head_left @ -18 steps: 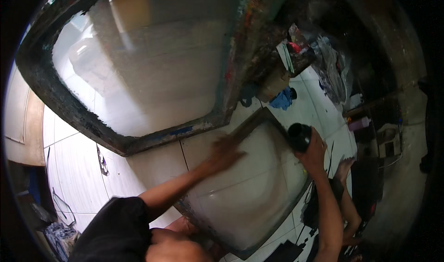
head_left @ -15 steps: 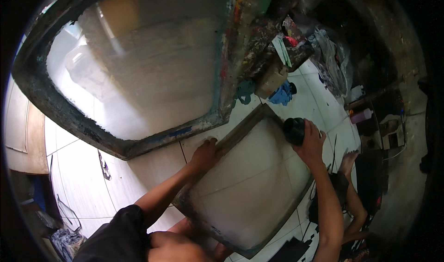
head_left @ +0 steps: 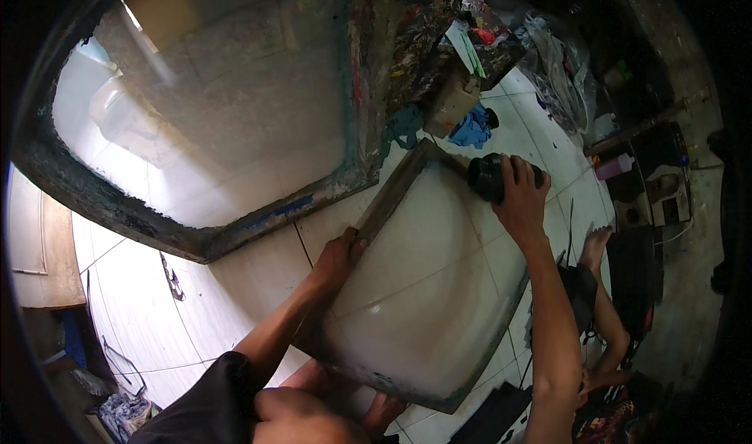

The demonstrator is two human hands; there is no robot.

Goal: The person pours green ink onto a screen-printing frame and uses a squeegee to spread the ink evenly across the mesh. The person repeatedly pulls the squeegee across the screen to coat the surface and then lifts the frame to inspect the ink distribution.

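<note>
A mesh screen in a grimy rectangular frame (head_left: 427,399) is angled over the tiled floor in front of me, its translucent surface showing tile lines and a darker curved smear. My left hand (head_left: 335,262) is closed on that frame's left edge, fingers wrapped round it. At the upper right corner, my right hand (head_left: 521,193) grips a black cylindrical jar (head_left: 484,179), held tipped on its side; its mouth is hard to make out. A larger paint-crusted screen frame (head_left: 274,217) with pale mesh stands beyond, up and to the left.
Beside the frames are a cardboard box (head_left: 454,103), blue cloth (head_left: 470,130) and crumpled plastic (head_left: 556,76). A pink bottle (head_left: 612,167) is at the right. Another person's bare foot (head_left: 595,244) and limbs show beside my right arm. A wooden panel (head_left: 43,248) stands at left.
My left hand has gone from blurred over the mesh to gripping the frame's edge. The jar has turned further onto its side at the corner. The view has shifted, raising the scene in the picture.
</note>
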